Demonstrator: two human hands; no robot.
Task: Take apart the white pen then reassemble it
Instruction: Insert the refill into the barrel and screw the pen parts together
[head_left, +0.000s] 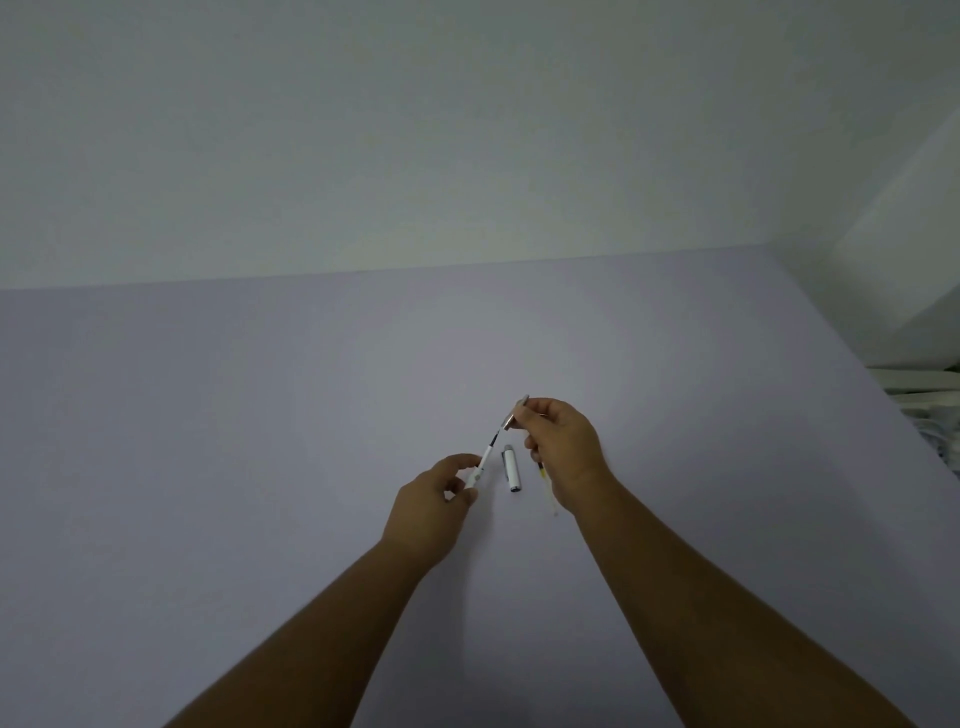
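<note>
Left hand (441, 491) pinching white pen barrel (480, 465) above table (208, 415) | right hand (558, 441) gripping its tip section (511, 415) | cap (511, 469) lying between | we are risking a dropped part if fingers slip.

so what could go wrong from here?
1. The cap lies loose on the table between the hands; a nudge from either could roll it away.
2. A thin refill lies partly under the right hand, easy to knock or press.
3. The left hand grips the pen only at its lower end, the right only at the tip section; pulling off-axis may bend it.
</note>
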